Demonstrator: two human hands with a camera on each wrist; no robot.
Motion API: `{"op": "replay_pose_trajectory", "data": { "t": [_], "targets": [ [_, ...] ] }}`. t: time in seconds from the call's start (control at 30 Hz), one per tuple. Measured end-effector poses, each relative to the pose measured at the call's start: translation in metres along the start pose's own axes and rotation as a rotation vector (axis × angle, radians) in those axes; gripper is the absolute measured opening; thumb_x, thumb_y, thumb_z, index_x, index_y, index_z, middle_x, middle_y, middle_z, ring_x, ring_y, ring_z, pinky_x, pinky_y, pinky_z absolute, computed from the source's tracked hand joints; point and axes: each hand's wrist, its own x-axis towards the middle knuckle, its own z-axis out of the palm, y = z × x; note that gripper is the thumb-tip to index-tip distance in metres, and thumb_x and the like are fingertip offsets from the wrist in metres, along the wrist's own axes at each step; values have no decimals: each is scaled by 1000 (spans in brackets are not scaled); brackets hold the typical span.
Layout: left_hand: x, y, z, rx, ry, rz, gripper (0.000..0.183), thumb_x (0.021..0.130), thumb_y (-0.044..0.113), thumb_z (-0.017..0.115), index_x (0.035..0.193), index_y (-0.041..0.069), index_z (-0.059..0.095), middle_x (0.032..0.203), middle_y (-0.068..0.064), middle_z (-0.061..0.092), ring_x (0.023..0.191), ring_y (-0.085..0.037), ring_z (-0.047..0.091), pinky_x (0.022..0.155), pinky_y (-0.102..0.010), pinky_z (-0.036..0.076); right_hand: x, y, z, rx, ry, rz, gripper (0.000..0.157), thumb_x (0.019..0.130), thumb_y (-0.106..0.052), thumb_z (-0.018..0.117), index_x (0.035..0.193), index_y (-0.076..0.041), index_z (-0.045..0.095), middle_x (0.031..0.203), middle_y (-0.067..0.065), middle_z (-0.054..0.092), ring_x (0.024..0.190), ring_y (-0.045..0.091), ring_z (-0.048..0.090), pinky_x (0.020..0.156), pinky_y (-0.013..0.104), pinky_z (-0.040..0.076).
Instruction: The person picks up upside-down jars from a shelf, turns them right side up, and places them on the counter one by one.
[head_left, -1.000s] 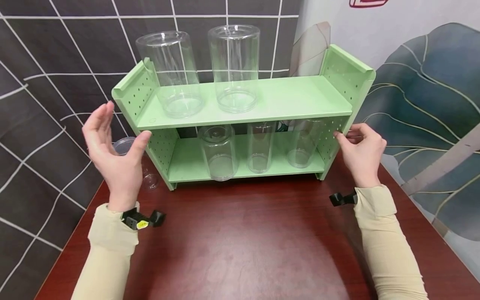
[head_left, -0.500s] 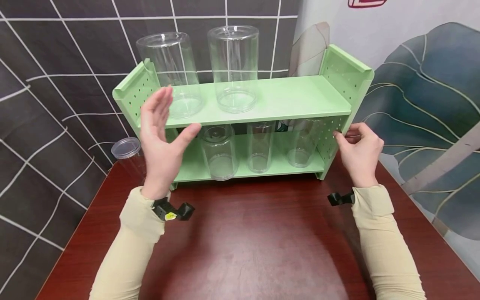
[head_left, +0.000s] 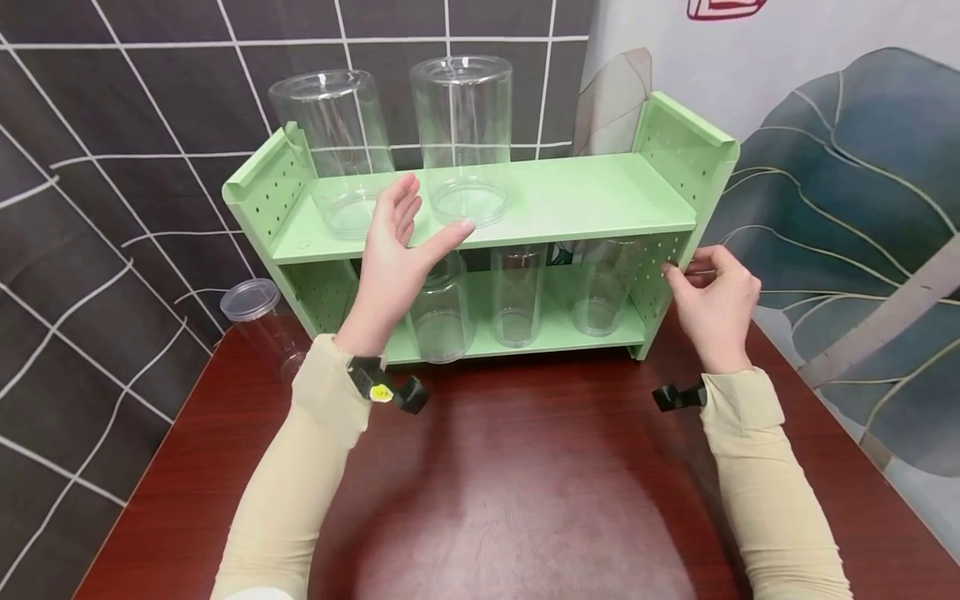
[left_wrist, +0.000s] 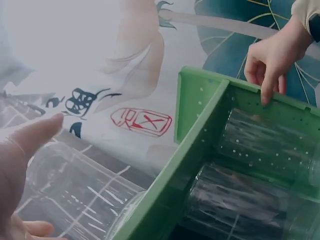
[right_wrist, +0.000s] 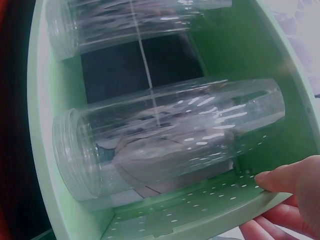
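A green two-tier shelf [head_left: 600, 196] with perforated side panels stands on the table. My right hand [head_left: 716, 304] pinches the front edge of its right panel; in the right wrist view the thumb [right_wrist: 280, 177] lies on the inner face, the other fingers outside. Before the upper tier, my left hand [head_left: 393, 262] is raised with fingers spread and thumb apart, holding nothing. It is nearest the right one of two tall clear plastic jars, the right jar [head_left: 463, 125] and the left jar [head_left: 330, 125]. In the left wrist view that hand's thumb [left_wrist: 40, 132] overlaps a clear jar [left_wrist: 80, 190].
The lower tier carries three smaller clear jars: a left one [head_left: 441, 333], partly behind my left hand, a slim middle one [head_left: 517, 304] and a right one [head_left: 603, 292]. A lidded clear jar [head_left: 251, 300] stands left of the shelf on the reddish-brown table [head_left: 525, 467].
My left hand has moved right, from beside the shelf's left panel to in front of the upper tier, staying spread. My right hand keeps its pinch on the right panel. The jars have not moved.
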Motion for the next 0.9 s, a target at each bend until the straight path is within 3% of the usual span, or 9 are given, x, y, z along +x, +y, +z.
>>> {"op": "replay_pose_trajectory", "data": {
  "t": [0.1, 0.23, 0.37, 0.5, 0.7, 0.9],
  "targets": [
    [9, 0, 3, 67, 2, -49, 92, 76, 28, 78, 147, 9, 22, 148, 1, 27, 133, -10, 27, 106, -17, 22, 0, -1, 0, 3, -1, 0, 29, 82, -29, 71, 97, -5, 68, 86, 7, 68, 70, 3, 57, 62, 10, 43],
    [31, -12, 4, 191, -19, -145, 106, 71, 43, 80, 149, 17, 14, 150, 9, 21, 133, -6, 24, 105, -18, 25, 0, 0, 0, 8, 0, 4, 28, 81, -29, 71, 97, -5, 68, 86, 7, 67, 70, 1, 57, 61, 10, 43],
    [49, -18, 9, 400, -72, -261, 121, 62, 60, 78, 150, 24, 3, 152, 9, 15, 134, -6, 22, 106, -24, 27, -1, 1, 0, 5, -2, 5, 29, 82, -29, 71, 98, -6, 68, 85, 7, 67, 69, 1, 56, 62, 10, 43],
    [62, -17, 16, 562, -105, -308, 129, 60, 65, 76, 150, 21, -5, 154, 4, 13, 136, -10, 20, 107, -26, 25, -2, 1, -1, -1, 2, 2, 28, 82, -28, 71, 98, -6, 68, 85, 7, 67, 70, 1, 56, 62, 10, 43],
    [78, -21, 18, 606, -84, -338, 130, 59, 60, 80, 150, 17, -2, 152, -5, 22, 134, -13, 26, 106, -24, 27, -1, 1, 1, 5, 5, -8, 28, 82, -28, 71, 97, -5, 68, 85, 7, 67, 69, -1, 56, 62, 10, 42],
    [80, -23, 17, 589, -72, -327, 120, 60, 57, 81, 148, 17, 11, 145, -4, 36, 128, -13, 36, 100, -23, 33, -1, 0, 1, 11, 17, -10, 27, 81, -27, 72, 95, -5, 68, 84, 7, 68, 67, -3, 55, 61, 10, 42]
  ]
}}
